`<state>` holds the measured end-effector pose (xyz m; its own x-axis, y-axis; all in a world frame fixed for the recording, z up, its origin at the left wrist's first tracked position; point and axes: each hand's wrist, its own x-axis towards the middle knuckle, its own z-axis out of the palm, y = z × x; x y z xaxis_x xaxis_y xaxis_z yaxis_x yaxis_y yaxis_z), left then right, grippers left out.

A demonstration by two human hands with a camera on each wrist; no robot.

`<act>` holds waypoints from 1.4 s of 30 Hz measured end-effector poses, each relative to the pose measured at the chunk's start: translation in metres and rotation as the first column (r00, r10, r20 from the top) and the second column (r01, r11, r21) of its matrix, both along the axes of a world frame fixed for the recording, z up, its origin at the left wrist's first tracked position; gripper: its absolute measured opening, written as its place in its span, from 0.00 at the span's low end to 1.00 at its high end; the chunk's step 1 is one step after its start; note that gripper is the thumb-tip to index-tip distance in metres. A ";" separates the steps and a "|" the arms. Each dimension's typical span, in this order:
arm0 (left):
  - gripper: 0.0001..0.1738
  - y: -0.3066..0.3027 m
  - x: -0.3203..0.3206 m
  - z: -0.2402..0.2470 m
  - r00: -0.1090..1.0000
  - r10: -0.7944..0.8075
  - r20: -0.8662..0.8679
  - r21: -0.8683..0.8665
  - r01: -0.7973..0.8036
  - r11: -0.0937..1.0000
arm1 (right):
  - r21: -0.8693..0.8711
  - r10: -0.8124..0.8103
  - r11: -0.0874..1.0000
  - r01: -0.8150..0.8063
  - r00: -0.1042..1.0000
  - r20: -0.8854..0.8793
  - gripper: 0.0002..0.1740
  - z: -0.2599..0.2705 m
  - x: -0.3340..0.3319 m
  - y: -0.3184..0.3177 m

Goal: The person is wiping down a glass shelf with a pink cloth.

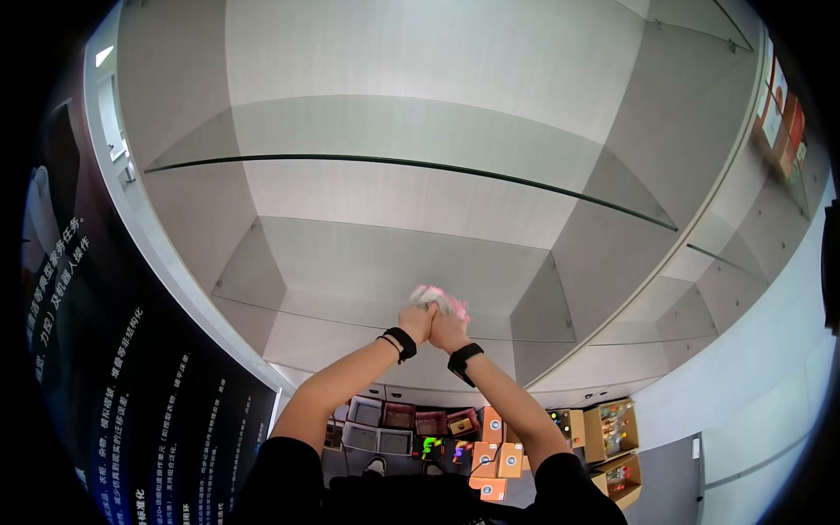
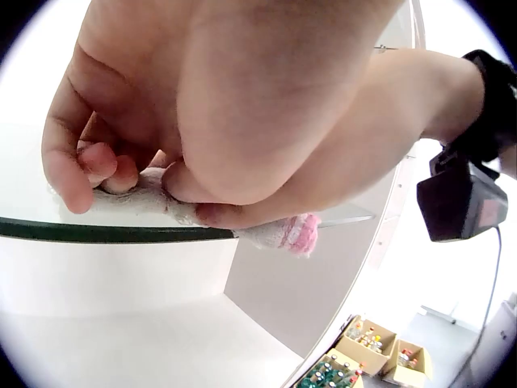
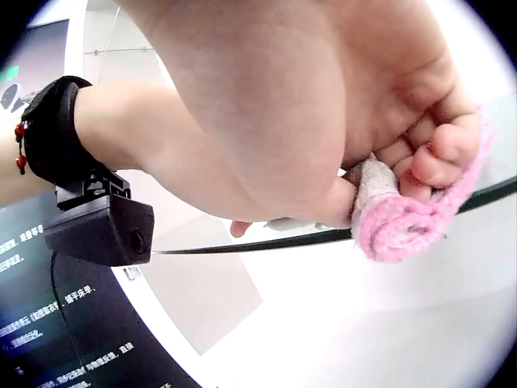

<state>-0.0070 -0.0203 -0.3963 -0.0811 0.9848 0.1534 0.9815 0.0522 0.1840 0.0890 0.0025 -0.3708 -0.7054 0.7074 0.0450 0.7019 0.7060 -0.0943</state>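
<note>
A bunched white cloth with a pink edge (image 1: 452,305) lies over the front of the lower glass shelf (image 1: 350,262). My left hand (image 1: 416,323) and right hand (image 1: 449,330) are side by side on it, close together. In the left wrist view, the left fingers (image 2: 77,194) curl over the cloth (image 2: 279,234) above the shelf's green edge. The right wrist view has the right fingers (image 3: 440,166) bent round the rolled pink end of the cloth (image 3: 396,226).
Another glass shelf (image 1: 367,131) spans the cabinet higher up, its front edge above my hands. A dark printed panel (image 1: 114,367) stands at the left. Below are grey and dark red bins (image 1: 376,439), orange boxes (image 1: 490,459) and cartons of bottles (image 1: 612,429).
</note>
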 end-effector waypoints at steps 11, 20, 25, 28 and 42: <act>0.17 -0.002 -0.003 0.002 0.995 -0.049 0.085 0.001 0.049 0.999 | -0.117 0.010 0.993 0.011 0.985 0.171 0.28 0.002 -0.001 0.003; 0.16 -0.007 0.002 0.007 0.999 -0.012 0.033 -0.031 0.013 0.999 | -0.092 0.045 0.995 -0.037 0.995 0.090 0.22 0.002 0.001 0.003; 0.15 -0.003 -0.006 -0.010 0.994 -0.089 -0.057 0.157 0.097 0.983 | -0.135 0.069 0.989 -0.067 0.998 0.012 0.26 -0.008 0.002 0.011; 0.14 0.002 -0.005 0.007 0.996 -0.038 0.082 -0.077 0.044 0.996 | 0.120 0.141 0.983 -0.142 0.990 0.018 0.22 -0.011 -0.001 0.016; 0.18 -0.003 -0.004 0.017 0.999 -0.041 -0.003 -0.100 0.041 0.994 | -0.213 0.152 0.967 -0.143 0.988 0.028 0.24 0.015 0.003 0.017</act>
<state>-0.0105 -0.0228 -0.3795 -0.0398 0.9977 0.0541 0.9841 0.0298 0.1748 0.0919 0.0198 -0.3560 -0.8005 0.5858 -0.1264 0.5984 0.7696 -0.2230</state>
